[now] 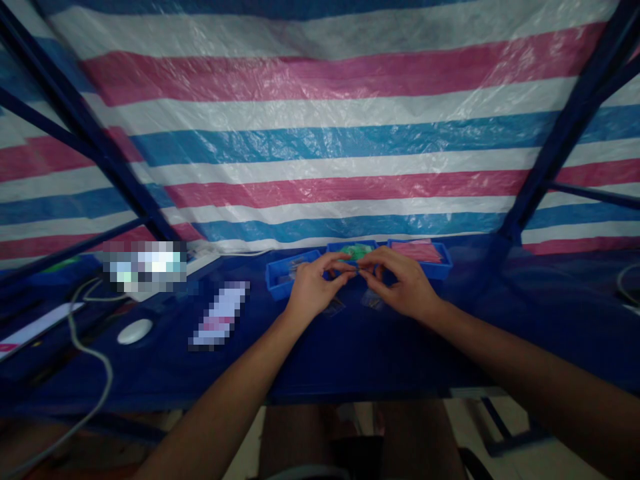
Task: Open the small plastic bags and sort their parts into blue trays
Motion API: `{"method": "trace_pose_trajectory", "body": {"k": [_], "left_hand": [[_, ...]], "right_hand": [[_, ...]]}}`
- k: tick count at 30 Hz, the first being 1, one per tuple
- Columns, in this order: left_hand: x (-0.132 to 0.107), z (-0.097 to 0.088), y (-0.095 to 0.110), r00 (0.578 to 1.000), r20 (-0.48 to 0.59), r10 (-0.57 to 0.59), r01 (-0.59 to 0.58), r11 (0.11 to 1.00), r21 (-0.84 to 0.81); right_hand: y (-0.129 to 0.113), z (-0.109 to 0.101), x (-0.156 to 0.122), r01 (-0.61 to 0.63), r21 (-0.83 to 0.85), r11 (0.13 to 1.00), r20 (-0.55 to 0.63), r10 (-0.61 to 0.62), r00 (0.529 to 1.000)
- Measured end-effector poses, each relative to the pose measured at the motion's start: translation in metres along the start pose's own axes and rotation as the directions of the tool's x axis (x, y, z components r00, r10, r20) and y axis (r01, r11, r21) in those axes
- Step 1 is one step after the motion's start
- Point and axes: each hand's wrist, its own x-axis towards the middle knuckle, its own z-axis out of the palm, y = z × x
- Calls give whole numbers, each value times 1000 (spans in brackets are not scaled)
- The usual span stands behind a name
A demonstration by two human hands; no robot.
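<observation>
Meeting over a dark blue table [360, 363], the left hand [315, 287] and the right hand [404, 280] hold a tiny dark piece [357, 269] between them, just before the trays. Each hand's thumb and index finger are pinched narrow about it, the fingertips nearly touching; the piece is too small to identify. Holding it from both sides probably gives finer control than one grip would.

Three shallow blue plastic trays stand side by side behind the hands, apparently to keep different parts apart within reach. The left tray [281, 291] holds small pieces, hard to make out; the middle one has crumpled-looking green pieces [356, 252], the right one flat, pinkish-red pieces [417, 251]. Two thin, clear plastic packets [334, 307] lie below the fingers.

Farther left rests a smooth, oval white mouse [135, 331]. Behind everything hangs a glossy, wrinkled plastic sheet [330, 143] striped red, white and blue.
</observation>
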Motion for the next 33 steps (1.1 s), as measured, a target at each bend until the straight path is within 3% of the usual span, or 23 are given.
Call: {"method": "trace_pose_trajectory", "body": {"k": [19, 28, 33], "left_hand": [[-1, 4, -3, 998, -60, 15, -8, 993, 116], [-6, 8, -3, 989, 10, 150, -149, 961, 232], [-7, 10, -4, 988, 39, 151, -156, 961, 227]], "right_hand": [[3, 1, 2, -42, -84, 996, 69, 48, 996], [4, 1, 0, -28, -121, 992, 140, 45, 989], [6, 1, 0, -13, -102, 995, 175, 30, 984]]}}
